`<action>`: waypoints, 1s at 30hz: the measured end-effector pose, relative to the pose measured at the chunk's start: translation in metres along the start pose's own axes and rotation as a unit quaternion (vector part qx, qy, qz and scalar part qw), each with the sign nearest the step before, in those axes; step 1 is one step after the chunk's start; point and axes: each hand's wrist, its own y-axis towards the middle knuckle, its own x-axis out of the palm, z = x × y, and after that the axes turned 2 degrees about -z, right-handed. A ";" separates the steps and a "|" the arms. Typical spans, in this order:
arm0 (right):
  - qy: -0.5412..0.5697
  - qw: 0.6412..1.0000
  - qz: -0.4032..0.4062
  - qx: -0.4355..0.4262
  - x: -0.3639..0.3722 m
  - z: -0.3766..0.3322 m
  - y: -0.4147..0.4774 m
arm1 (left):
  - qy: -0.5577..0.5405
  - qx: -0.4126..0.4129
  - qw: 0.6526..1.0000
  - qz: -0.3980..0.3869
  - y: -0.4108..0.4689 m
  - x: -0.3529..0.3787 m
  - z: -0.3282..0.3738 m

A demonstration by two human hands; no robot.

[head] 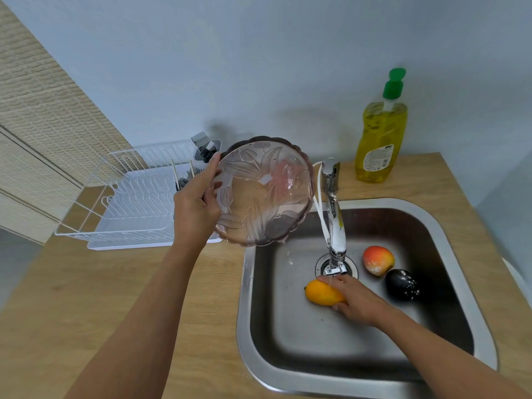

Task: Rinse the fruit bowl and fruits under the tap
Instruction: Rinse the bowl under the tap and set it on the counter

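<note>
My left hand point(198, 201) grips the left rim of a pinkish glass fruit bowl point(263, 191) with a leaf pattern, holding it tilted on edge above the sink's left corner. Down in the steel sink point(460, 269), my right hand point(352, 302) holds an orange-yellow fruit point(321, 292) under the spout of the chrome tap point(335, 226), where water runs onto it. A red-yellow fruit point(377, 260) and a dark, wet, black fruit point(401, 284) lie on the sink floor to the right of the drain.
A white wire dish rack point(129, 208) with cutlery stands on the wooden counter point(100, 289) behind my left hand. A yellow dish soap bottle with a green cap point(381, 133) stands at the back right by the wall.
</note>
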 end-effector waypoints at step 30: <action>-0.014 1.000 -0.009 0.004 -0.003 -0.006 0.000 | -0.093 -0.221 0.969 0.064 -0.038 -0.018 0.012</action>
